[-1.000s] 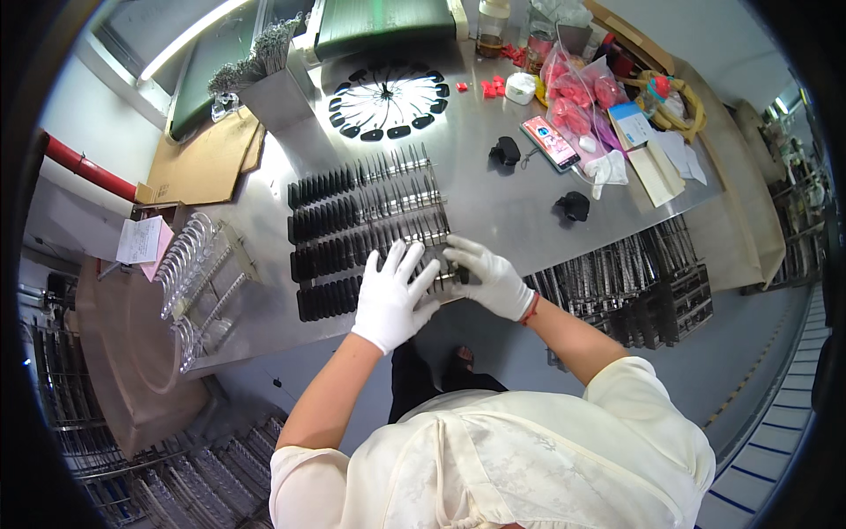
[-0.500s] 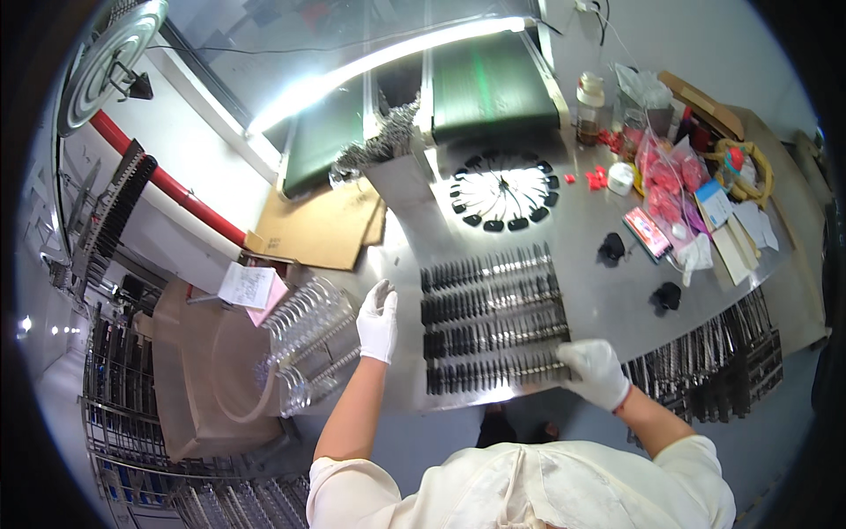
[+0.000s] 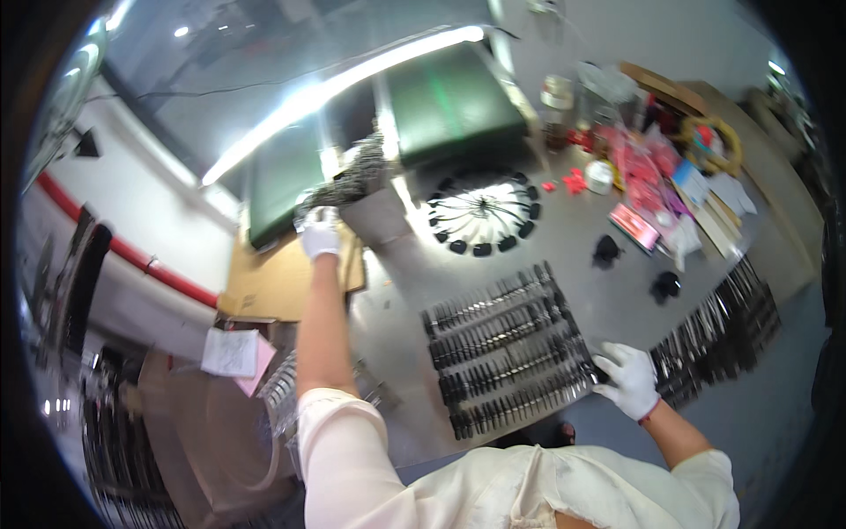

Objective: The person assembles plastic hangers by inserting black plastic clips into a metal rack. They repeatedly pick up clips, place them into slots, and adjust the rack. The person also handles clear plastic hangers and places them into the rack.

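The left hand (image 3: 319, 234), in a white glove, has swung far out from the middle of the desk (image 3: 617, 300) to the back left, where it now closes on a loose heap of small dark tubes (image 3: 352, 181) spilling from the mouth of the dark green machine (image 3: 445, 106); its grip looks curled into the heap, though the blur hides whether it has actually taken any. A second ago both hands sat together at the near edge of the flat tray of dark tubes (image 3: 507, 348), and half a second ago the left was only partway out, above the clear plastic racks. The right hand (image 3: 627, 379), also gloved, has stayed at the tray's near right corner, fingers bent over the edge and pinching it. The tray itself lies on the shiny metal desk in front of the person, its rows filled with dark tubes. Behind it stands a round white dial ringed with black caps (image 3: 483, 216), and to the right are red packets (image 3: 641, 225) and more racks of dark tubes (image 3: 718, 331). So the work has moved from settling the rows to fetching more pieces from the heap.
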A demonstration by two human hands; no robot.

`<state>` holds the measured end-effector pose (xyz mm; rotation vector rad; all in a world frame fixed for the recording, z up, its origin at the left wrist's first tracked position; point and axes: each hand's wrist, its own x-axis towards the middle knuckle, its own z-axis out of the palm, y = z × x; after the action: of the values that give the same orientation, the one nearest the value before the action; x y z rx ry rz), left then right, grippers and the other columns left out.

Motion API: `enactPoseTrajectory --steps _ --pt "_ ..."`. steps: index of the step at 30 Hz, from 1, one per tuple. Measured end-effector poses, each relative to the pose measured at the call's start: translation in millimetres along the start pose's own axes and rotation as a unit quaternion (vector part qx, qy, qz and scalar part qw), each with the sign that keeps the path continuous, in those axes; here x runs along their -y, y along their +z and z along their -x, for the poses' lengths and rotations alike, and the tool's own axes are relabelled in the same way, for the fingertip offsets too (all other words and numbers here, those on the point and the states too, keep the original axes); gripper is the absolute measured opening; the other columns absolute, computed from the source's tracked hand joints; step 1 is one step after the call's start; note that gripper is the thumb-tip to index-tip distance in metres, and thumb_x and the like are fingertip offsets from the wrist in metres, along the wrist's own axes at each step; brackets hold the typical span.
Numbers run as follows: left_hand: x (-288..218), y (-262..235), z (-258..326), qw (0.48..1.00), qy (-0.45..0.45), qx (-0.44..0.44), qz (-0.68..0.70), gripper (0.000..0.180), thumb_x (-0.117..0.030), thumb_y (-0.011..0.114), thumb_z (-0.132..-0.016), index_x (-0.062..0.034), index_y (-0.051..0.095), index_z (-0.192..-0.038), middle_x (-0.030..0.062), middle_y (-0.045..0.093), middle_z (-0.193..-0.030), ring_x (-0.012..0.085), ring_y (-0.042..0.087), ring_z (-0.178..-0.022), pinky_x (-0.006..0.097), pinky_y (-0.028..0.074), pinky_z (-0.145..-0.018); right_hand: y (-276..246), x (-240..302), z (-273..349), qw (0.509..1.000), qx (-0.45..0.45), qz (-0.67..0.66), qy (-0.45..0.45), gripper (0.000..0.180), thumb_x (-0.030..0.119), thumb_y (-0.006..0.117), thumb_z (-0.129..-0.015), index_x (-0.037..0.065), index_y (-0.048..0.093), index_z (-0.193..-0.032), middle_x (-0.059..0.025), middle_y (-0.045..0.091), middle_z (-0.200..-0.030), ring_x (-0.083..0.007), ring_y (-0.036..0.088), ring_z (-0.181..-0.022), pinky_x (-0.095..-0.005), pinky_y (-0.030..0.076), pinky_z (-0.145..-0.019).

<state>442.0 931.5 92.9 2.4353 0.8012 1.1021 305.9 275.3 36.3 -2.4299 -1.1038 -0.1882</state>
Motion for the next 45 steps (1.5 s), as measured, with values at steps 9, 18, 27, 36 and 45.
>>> enactPoseTrajectory --steps 9,18,27,36,45 --pt "21.5 11.8 -72.2 0.975 -0.036 0.103 -0.196 0.04 -0.048 0.065 -0.092 -0.0127 0.08 -0.103 0.0138 0.077 -0.102 0.0333 0.073 -0.097 0.044 0.054 -0.087 -4.0 12.2 7.7 0.987 0.088 0.047 0.128 0.094 0.042 0.087 -0.07 0.005 0.046 -0.147 -0.0225 0.051 -0.144 -0.0381 0.056 -0.127 -0.0457 0.049 -0.102" --pt "-28.0 -62.9 -6.8 0.965 -0.035 -0.258 0.029 0.038 -0.037 0.054 -0.101 -0.0058 0.075 -0.105 0.018 0.071 -0.116 0.0358 0.067 -0.104 0.044 0.052 -0.091 93.8 -10.0 2.6 0.969 0.053 0.002 0.242 0.035 0.021 0.063 -0.09 0.011 0.063 -0.124 -0.0161 0.073 -0.095 -0.0372 0.071 -0.089 -0.048 0.057 -0.078" --pt "-64.3 -260.9 211.0 0.902 0.152 -0.339 0.218 0.033 -0.025 0.053 -0.109 0.0067 0.045 -0.114 0.028 0.069 -0.09 0.024 0.066 -0.067 0.029 0.057 -0.053 48.5 -1.0 -60.9 0.981 0.097 0.009 0.17 0.023 0.025 0.059 -0.098 0.005 0.06 -0.107 -0.0215 0.067 -0.072 -0.0436 0.067 -0.067 -0.0536 0.054 -0.063" --pt "-57.7 -206.3 379.9 0.891 -0.283 -0.118 0.335 0.021 -0.019 0.051 -0.109 0.0009 0.056 -0.112 0.0159 0.071 -0.092 0.0186 0.07 -0.071 0.026 0.056 -0.06 64.6 -17.1 -66.9 0.983 0.102 0.01 0.154 0.027 0.026 0.056 -0.098 0.003 0.061 -0.113 -0.024 0.069 -0.075 -0.045 0.069 -0.072 -0.0565 0.054 -0.068" --pt "-80.5 -260.7 383.3 0.874 -0.337 -0.047 0.346 0.025 -0.026 0.049 -0.111 -0.0029 0.06 -0.108 0.016 0.073 -0.097 0.0224 0.075 -0.081 0.029 0.06 -0.06 73.3 -41.5 -52.8 0.983 0.083 0.059 0.153 0.024 0.027 0.054 -0.1 0.005 0.06 -0.109 -0.025 0.069 -0.075 -0.0471 0.069 -0.073 -0.0584 0.054 -0.069"
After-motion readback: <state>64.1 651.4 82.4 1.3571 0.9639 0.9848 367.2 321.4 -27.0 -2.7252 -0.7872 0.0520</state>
